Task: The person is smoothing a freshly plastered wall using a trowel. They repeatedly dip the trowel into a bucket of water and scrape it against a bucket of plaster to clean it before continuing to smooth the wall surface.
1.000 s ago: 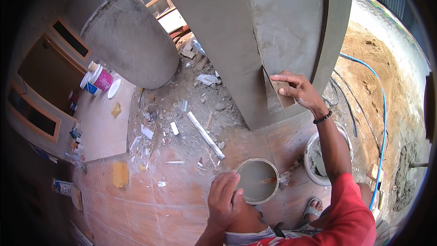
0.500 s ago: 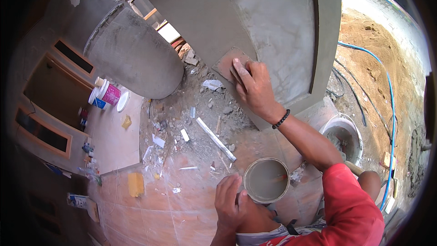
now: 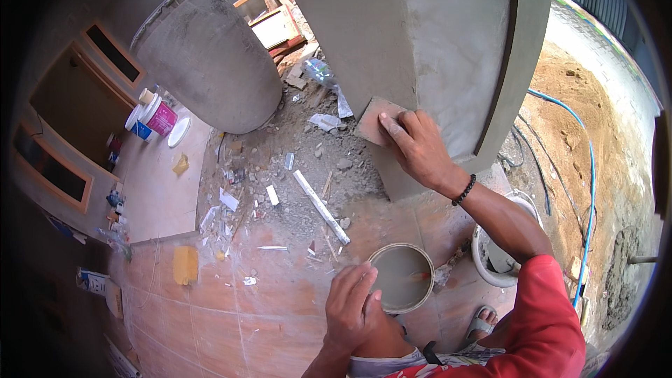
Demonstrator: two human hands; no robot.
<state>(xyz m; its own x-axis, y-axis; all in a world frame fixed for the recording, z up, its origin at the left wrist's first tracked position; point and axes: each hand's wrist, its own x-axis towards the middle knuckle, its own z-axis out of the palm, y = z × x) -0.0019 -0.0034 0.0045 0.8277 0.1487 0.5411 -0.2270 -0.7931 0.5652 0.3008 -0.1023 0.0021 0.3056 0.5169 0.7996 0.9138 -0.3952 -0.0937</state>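
My right hand [image 3: 423, 147], with a black bead bracelet on the wrist, grips a flat reddish rectangular float [image 3: 378, 117]. The float lies against the lower left edge of a grey plastered pillar [image 3: 350, 35], beside its pale recessed panel [image 3: 458, 49]. Its underside is hidden. My left hand [image 3: 352, 308] rests over my bent knee with its thumb apart and nothing visible in it. Just right of those fingers stands a round bucket [image 3: 401, 245] of murky grey water, with something small and reddish showing in it.
A white bucket [image 3: 483, 266] with grey mix stands beneath my right forearm. Rubble [image 3: 325, 161], a white strip [image 3: 320, 206] and a yellow block [image 3: 185, 264] litter the floor. A rounded grey column [image 3: 210, 63] rises at left; a blue hose [image 3: 591, 168] crosses sand at right.
My right hand and the float have moved down along the pillar's edge. The view has shifted, bringing a sandalled foot and more of the white bucket into sight. My left hand stays put.
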